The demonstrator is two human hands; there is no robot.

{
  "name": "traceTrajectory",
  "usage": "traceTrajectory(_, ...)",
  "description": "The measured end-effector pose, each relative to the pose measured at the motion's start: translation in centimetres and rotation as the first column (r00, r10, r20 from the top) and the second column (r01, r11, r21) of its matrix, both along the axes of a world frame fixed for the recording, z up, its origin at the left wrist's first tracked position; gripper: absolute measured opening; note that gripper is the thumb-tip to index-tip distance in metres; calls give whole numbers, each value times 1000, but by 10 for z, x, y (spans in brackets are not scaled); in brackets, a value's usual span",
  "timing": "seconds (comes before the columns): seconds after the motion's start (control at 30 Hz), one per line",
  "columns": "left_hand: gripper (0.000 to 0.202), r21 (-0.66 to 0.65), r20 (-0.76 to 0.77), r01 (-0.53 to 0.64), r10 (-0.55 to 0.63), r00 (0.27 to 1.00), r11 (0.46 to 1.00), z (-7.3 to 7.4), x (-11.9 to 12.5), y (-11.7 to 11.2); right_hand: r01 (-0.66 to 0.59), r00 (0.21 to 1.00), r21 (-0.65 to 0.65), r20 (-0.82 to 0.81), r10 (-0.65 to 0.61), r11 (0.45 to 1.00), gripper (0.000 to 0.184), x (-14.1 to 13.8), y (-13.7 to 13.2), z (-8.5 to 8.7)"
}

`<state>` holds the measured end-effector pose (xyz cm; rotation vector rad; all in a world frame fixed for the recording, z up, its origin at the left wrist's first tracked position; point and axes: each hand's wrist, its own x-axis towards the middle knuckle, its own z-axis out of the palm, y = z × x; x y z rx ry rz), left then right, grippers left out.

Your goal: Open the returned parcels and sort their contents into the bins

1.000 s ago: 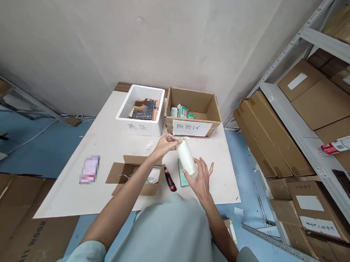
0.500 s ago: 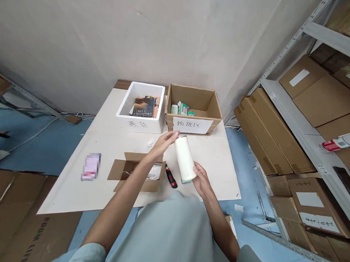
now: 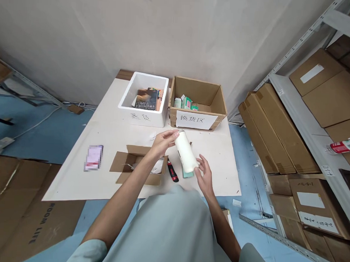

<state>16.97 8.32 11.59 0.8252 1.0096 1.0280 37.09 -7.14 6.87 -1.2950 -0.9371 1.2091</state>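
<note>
A white cylindrical bottle [image 3: 186, 151] with a narrow grey rim is tilted above the table, its upper end leaning left. My left hand [image 3: 164, 141] grips it near that rim. By its lower end is my right hand [image 3: 204, 174], open with fingers spread; the thumb is close to the base, and whether it touches I cannot tell. Beneath the bottle lies a mint-green box [image 3: 187, 174], partly covered. Beside it rests a red and black utility knife [image 3: 172, 171]. My left forearm hides part of an opened small carton [image 3: 152, 179] with white paper inside.
At the back of the table [image 3: 105, 132] stand a white foam box [image 3: 152, 117] holding books and a cardboard box [image 3: 219, 119] holding small green and white packages. A pixelated pink item [image 3: 93, 157] lies left. Shelves with cartons [image 3: 317, 203] line the right side.
My right hand has loosened from the bottle's lower end and its fingers have spread. The bottle has turned, showing dark marks on its left side. The view has shifted slightly.
</note>
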Motion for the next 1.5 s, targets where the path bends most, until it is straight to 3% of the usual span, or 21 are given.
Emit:
traceTrajectory(0.07,70,-16,-26,-72,72,997,997,-6,1,-1,37,942,88,330,-64,995,76,5,-2,1)
traceTrajectory(0.17,73,-28,-67,-116,114,991,993,-16,4,-4,-19,734,193,669,-117,981,77,4,-5,-2)
traceTrajectory(0.23,74,-30,-85,-127,124,989,991,-23,8,-7,-70,636,216,762,-123,974,62,-1,-6,-5)
traceTrajectory(0.3,75,-30,-94,-138,135,986,990,-28,10,-10,-78,629,211,768,-116,974,51,-6,-6,-8)
traceTrajectory(0.4,75,-25,-85,-147,144,986,989,-29,8,-15,-6,778,146,623,-88,989,49,-6,-6,-8)
traceTrajectory(0.47,72,-22,-81,-113,111,991,993,-25,2,-17,23,919,48,393,-41,999,52,0,-5,-5)
traceTrajectory(0.53,69,-8,-111,-65,63,992,998,-19,-5,-16,-14,993,-56,120,20,998,55,7,-4,-2)
traceTrajectory(0.63,66,19,-134,-27,29,991,999,-10,-11,-11,-88,980,-139,-187,62,986,56,14,-2,0)
traceTrajectory(0.73,66,0,-29,37,-37,999,999,-5,-10,-8,-147,922,-172,-380,72,974,54,10,-2,-1)
traceTrajectory(0.87,69,3,95,162,-162,982,987,2,-6,-11,-241,846,-222,-525,92,945,55,-3,-5,-2)
traceTrajectory(0.97,73,10,102,194,-194,976,981,4,-4,-15,-273,834,-230,-541,110,934,58,-6,-7,-2)
traceTrajectory(1.1,76,-22,-15,82,-82,997,996,-4,0,-16,-178,931,-180,-350,106,968,63,0,-6,-4)
traceTrajectory(1.2,75,10,-121,-42,43,992,999,-13,6,-17,-62,997,-77,40,65,995,74,5,-5,-5)
traceTrajectory(1.27,75,49,-189,-100,107,976,994,-19,12,-19,-49,943,-27,328,56,998,92,4,-5,-7)
traceTrajectory(1.33,75,69,-236,-120,133,963,990,-22,18,-22,-57,847,-15,529,56,998,97,0,-4,-10)
traceTrajectory(1.4,76,77,-259,-108,124,958,991,-24,21,-26,-51,794,-29,605,58,998,87,-3,-3,-13)
traceTrajectory(1.5,79,54,-259,-65,77,963,996,-22,17,-30,-54,883,-44,464,68,998,77,-2,-3,-15)
